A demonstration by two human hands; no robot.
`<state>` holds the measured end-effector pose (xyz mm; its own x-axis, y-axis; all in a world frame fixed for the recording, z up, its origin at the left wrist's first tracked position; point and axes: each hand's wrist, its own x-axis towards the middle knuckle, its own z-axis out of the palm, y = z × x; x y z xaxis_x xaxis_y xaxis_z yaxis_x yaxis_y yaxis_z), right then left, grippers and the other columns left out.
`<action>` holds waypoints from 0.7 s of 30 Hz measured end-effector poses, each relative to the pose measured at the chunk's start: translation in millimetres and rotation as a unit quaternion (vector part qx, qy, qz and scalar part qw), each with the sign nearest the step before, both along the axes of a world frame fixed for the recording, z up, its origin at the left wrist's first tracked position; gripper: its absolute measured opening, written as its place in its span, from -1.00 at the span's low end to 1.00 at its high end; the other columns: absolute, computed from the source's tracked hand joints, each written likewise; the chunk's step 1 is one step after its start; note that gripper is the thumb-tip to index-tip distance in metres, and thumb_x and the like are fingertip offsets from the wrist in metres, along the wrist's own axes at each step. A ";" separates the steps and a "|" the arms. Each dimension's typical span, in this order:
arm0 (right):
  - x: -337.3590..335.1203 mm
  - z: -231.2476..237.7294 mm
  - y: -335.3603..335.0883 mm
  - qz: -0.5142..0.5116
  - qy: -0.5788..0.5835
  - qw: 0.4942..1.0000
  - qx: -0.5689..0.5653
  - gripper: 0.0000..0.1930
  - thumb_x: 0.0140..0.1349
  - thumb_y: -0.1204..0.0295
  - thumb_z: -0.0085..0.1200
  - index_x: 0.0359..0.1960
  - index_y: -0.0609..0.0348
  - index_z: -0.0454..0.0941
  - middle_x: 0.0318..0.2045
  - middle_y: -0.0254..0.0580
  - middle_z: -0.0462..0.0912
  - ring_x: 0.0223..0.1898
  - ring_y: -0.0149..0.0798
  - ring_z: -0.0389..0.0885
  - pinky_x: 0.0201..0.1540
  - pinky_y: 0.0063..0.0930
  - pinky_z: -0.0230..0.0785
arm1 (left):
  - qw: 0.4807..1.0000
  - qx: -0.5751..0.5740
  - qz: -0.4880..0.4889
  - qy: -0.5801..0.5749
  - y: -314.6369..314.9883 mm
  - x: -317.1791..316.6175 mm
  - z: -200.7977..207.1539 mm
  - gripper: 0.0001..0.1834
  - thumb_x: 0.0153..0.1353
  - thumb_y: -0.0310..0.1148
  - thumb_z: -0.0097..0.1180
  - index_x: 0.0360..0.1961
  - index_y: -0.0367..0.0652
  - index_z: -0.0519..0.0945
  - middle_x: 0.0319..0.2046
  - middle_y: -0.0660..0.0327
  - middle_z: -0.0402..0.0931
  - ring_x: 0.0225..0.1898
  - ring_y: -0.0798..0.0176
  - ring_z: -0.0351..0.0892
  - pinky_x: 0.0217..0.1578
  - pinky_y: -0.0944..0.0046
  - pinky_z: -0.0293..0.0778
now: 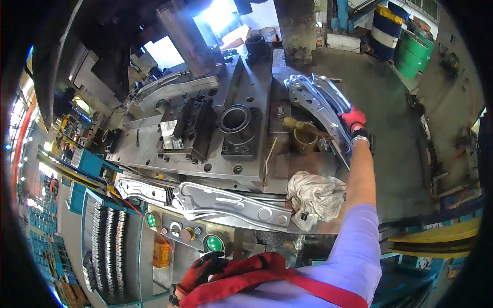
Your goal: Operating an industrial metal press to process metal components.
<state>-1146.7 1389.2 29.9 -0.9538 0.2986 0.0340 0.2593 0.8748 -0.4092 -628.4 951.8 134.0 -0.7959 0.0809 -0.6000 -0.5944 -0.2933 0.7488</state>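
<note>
My right hand [353, 119], in a red glove, reaches out to the right, its fingers closed on the edge of a long curved stamped metal part [314, 105]. A second narrow metal piece [331, 93] lies along that part's far edge; I cannot tell whether the two are joined. My left hand [201, 271], in a red and black glove, is held low in front of my body with its fingers loosely apart and nothing visible in them. It is nearest to a green push button [213, 243] on the control box.
Stamped parts [233, 205] lie along the front of the press die bed [205, 167]. A crumpled white rag [314, 195] sits beside a pot [304, 141] with a brush [298, 124]. A blue rack [110, 197] holds rows of parts. Drums [411, 54] stand at the far right.
</note>
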 end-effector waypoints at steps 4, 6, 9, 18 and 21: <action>14.4 35.0 -1.9 0.010 0.091 0.993 0.078 -0.21 -0.16 -0.01 0.20 0.15 0.03 0.29 -0.08 0.11 0.52 -0.03 0.10 0.48 0.02 -0.16 0.33 | 0.999 -0.017 0.003 -0.047 -2.3 -4.4 -0.5 -0.49 0.31 -0.21 -0.12 0.17 -0.31 0.22 -0.01 0.02 0.44 0.00 0.21 0.46 0.04 0.27 0.35; 11.9 41.7 6.6 0.023 0.101 0.992 -0.068 -0.23 -0.14 0.04 0.18 0.15 0.08 0.28 -0.07 0.15 0.50 -0.03 0.10 0.47 0.02 -0.18 0.32 | 0.999 -0.016 -0.018 -0.032 -1.2 -8.7 -2.4 -0.49 0.30 -0.21 -0.09 0.17 -0.31 0.23 -0.02 0.04 0.45 -0.01 0.23 0.47 0.04 0.29 0.35; 10.8 27.1 11.4 0.127 0.104 0.985 -0.061 -0.24 -0.07 0.03 0.15 0.13 0.25 0.26 -0.03 0.20 0.46 -0.02 0.11 0.46 0.03 -0.17 0.31 | 0.999 0.009 -0.050 -0.001 3.0 -14.5 -7.5 -0.50 0.28 -0.24 -0.06 0.17 -0.28 0.25 -0.04 0.10 0.47 -0.04 0.29 0.47 0.01 0.35 0.36; 6.5 -4.8 -18.2 0.056 -0.062 0.991 -0.103 -0.23 -0.21 -0.10 0.22 -0.09 0.33 0.48 -0.12 0.18 0.54 -0.08 0.01 0.54 -0.05 -0.22 0.35 | 0.987 -0.091 -0.125 0.039 5.0 -1.9 -29.1 -0.57 0.27 -0.32 -0.04 0.12 -0.29 0.32 -0.01 0.13 0.44 -0.01 0.31 0.44 -0.01 0.36 0.37; 6.8 7.3 -29.4 -0.012 -0.080 0.991 -0.108 -0.09 -0.25 -0.09 0.24 0.09 0.32 0.27 0.00 0.17 0.45 0.02 0.07 0.46 0.05 -0.20 0.32 | 0.967 -0.157 -0.178 0.097 3.1 5.9 -33.0 -0.56 0.26 -0.31 -0.02 0.12 -0.29 0.32 -0.01 0.13 0.44 -0.02 0.29 0.44 -0.01 0.34 0.38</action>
